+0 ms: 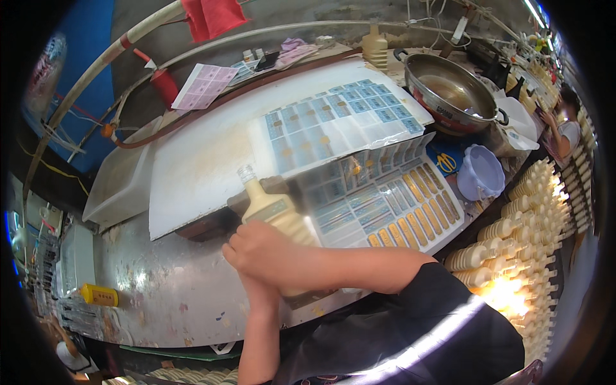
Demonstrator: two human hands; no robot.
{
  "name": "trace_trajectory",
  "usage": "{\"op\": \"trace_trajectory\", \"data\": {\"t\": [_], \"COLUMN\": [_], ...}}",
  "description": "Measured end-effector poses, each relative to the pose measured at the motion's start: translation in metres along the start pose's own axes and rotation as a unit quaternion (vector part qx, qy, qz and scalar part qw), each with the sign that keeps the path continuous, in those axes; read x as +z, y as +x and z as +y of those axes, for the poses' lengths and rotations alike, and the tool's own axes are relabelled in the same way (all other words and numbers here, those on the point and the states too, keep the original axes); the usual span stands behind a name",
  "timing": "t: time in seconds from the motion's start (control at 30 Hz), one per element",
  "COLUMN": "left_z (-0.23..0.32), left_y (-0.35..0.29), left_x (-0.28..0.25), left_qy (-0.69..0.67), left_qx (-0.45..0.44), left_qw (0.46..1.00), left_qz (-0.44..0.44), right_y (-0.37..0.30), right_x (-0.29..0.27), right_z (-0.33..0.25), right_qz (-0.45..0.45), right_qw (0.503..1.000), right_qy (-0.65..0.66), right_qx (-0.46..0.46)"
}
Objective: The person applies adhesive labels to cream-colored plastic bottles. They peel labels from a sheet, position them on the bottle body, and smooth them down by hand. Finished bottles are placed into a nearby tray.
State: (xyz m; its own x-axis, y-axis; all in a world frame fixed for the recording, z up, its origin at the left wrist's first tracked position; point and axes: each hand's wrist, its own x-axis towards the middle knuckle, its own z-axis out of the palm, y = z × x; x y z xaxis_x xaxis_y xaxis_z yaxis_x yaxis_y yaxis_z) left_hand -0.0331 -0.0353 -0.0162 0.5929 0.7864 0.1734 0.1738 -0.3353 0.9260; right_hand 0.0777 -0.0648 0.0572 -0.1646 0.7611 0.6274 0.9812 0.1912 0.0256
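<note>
A cream ribbed plastic bottle with a clear threaded neck lies tilted at the near edge of the white board. My right hand is closed beside it, crossing over my left hand. Whether the right fingers grip anything is hidden. My left hand's fingers are covered by the right one. Just right of the bottle is a label sheet with gold strips and blue strips. Behind it, a sheet of blue labels lies on the white board.
A wide metal pan and a lilac bucket with yellow scissors nearby stand right. Many cream bottles are stacked beyond. A white tub and yellow bottle are left. Another person is far right.
</note>
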Motion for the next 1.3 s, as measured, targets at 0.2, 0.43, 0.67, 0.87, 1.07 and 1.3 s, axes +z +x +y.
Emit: {"op": "trace_trajectory", "data": {"t": [0.2,0.43,0.67,0.87,1.07,1.3], "left_z": [0.011,-0.001,0.002,0.013,-0.009,-0.002], "left_y": [-0.040,-0.050,-0.049,-0.056,-0.067,-0.075], "left_x": [0.007,0.016,0.020,0.016,0.014,-0.003], "left_qy": [-0.042,-0.037,-0.058,-0.074,-0.036,0.021], "left_qx": [-0.030,0.032,0.037,-0.038,-0.026,-0.012], "left_qw": [0.999,0.999,0.997,0.995,0.998,1.000], "left_qz": [0.011,0.021,0.035,0.058,0.048,0.019], "right_y": [-0.044,-0.161,-0.200,-0.222,-0.224,-0.146], "right_x": [-0.029,-0.090,-0.117,-0.109,-0.120,-0.100], "right_z": [0.074,0.197,0.218,0.237,0.226,0.091], "right_qz": [0.165,0.044,-0.093,-0.036,0.037,0.017], "right_qw": [0.926,0.857,0.852,0.882,0.919,0.867], "right_qy": [0.229,-0.151,-0.240,-0.281,-0.185,0.305], "right_qx": [0.250,0.491,0.456,0.377,0.345,0.394]}}
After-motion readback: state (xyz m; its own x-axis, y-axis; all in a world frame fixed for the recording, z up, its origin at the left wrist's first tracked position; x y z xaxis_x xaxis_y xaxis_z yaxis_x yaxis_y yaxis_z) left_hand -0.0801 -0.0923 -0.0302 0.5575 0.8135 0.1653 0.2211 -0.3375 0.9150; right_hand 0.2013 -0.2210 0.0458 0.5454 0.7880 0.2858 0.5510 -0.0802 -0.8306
